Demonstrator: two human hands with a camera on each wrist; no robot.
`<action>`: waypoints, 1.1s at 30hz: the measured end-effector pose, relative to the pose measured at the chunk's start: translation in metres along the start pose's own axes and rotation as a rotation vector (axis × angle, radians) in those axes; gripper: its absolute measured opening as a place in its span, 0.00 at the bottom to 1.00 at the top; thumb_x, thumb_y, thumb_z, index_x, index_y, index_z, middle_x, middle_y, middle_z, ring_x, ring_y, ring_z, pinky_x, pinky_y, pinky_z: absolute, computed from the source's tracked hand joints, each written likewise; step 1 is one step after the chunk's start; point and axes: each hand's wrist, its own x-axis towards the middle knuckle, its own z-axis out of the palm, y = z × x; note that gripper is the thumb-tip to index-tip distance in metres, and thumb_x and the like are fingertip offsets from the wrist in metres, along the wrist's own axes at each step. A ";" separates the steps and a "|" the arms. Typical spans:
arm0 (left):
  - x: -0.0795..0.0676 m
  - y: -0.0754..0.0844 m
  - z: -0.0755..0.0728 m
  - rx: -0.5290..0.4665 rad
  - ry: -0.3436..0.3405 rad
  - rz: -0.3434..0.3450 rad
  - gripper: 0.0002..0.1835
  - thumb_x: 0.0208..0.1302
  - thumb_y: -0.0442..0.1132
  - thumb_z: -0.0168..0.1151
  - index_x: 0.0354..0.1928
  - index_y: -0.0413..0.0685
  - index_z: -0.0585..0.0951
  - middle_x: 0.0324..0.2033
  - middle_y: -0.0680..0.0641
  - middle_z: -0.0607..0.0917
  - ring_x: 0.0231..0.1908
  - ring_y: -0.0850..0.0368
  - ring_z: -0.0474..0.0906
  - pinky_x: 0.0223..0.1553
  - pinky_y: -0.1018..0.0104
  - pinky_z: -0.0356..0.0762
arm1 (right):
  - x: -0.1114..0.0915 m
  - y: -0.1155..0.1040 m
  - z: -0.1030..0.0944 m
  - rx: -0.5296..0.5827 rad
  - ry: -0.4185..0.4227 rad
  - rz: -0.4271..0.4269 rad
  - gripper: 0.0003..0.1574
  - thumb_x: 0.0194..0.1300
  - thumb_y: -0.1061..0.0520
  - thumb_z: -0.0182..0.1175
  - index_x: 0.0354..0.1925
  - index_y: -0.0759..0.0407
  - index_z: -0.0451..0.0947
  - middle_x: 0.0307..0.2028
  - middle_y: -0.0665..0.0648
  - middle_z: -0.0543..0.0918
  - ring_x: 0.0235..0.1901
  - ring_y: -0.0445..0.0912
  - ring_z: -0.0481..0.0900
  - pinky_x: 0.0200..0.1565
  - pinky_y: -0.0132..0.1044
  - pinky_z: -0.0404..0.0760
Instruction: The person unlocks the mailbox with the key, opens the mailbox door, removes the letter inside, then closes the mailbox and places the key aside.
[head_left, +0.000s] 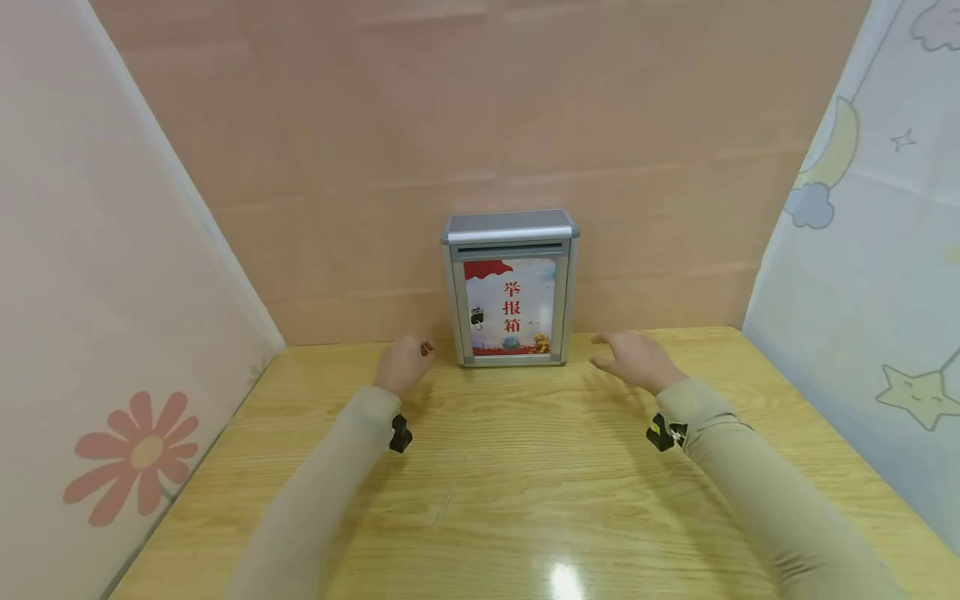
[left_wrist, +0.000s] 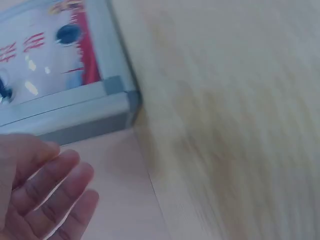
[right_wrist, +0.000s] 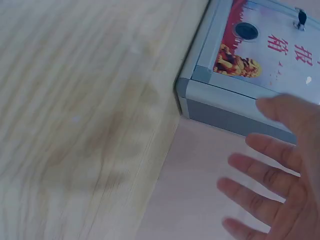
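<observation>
A grey metal suggestion box [head_left: 513, 287] stands upright at the back of the wooden table. Its front has a slot near the top and a poster with red characters. Keys [head_left: 477, 318] hang from a lock at the poster's left side. My left hand [head_left: 406, 364] is just left of the box, apart from it, with loosely bent fingers [left_wrist: 56, 197] and nothing held. On the other side, my right hand [head_left: 636, 360] hovers to the right of the box, its fingers [right_wrist: 260, 172] spread and holding nothing. Both sleeves are beige.
The wooden table [head_left: 517, 467] reaches back to a peach-coloured wall [head_left: 360, 167]. White side panels close in the table, the left panel [head_left: 97, 250] with a pink flower, the right panel [head_left: 885, 275] with stars and a moon. Black wrist cameras sit on both forearms.
</observation>
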 end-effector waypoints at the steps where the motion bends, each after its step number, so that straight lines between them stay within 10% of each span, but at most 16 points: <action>1: 0.005 0.000 0.001 -0.074 0.014 -0.020 0.09 0.66 0.37 0.58 0.44 0.45 0.84 0.38 0.45 0.86 0.35 0.52 0.81 0.34 0.59 0.81 | 0.005 0.000 -0.001 0.066 -0.007 0.022 0.27 0.69 0.46 0.56 0.56 0.65 0.75 0.54 0.66 0.80 0.51 0.61 0.79 0.54 0.61 0.76; 8: 0.033 0.006 0.023 -0.562 0.080 -0.128 0.11 0.62 0.29 0.63 0.46 0.31 0.80 0.42 0.36 0.83 0.41 0.47 0.78 0.40 0.63 0.79 | 0.039 -0.003 0.007 0.693 -0.010 0.209 0.24 0.73 0.58 0.52 0.58 0.76 0.68 0.53 0.73 0.75 0.52 0.64 0.76 0.54 0.50 0.81; 13: 0.039 0.009 0.041 -0.734 0.104 -0.233 0.13 0.62 0.29 0.64 0.48 0.32 0.79 0.44 0.37 0.82 0.43 0.48 0.77 0.44 0.62 0.79 | 0.051 -0.008 0.022 1.019 -0.015 0.319 0.30 0.73 0.62 0.49 0.64 0.81 0.57 0.61 0.79 0.65 0.61 0.67 0.69 0.61 0.44 0.77; 22: 0.048 0.009 0.047 -0.879 0.153 -0.272 0.13 0.62 0.27 0.63 0.47 0.28 0.79 0.37 0.40 0.82 0.45 0.39 0.79 0.54 0.44 0.78 | 0.065 -0.015 0.027 1.110 0.031 0.371 0.29 0.72 0.64 0.51 0.62 0.82 0.56 0.57 0.74 0.69 0.53 0.59 0.75 0.61 0.43 0.76; 33: 0.044 0.003 0.043 -0.953 0.067 -0.281 0.13 0.62 0.26 0.63 0.48 0.29 0.78 0.46 0.37 0.81 0.45 0.50 0.79 0.58 0.50 0.77 | 0.059 -0.009 0.028 1.101 -0.005 0.302 0.26 0.73 0.64 0.50 0.60 0.82 0.58 0.50 0.66 0.72 0.47 0.50 0.78 0.63 0.48 0.72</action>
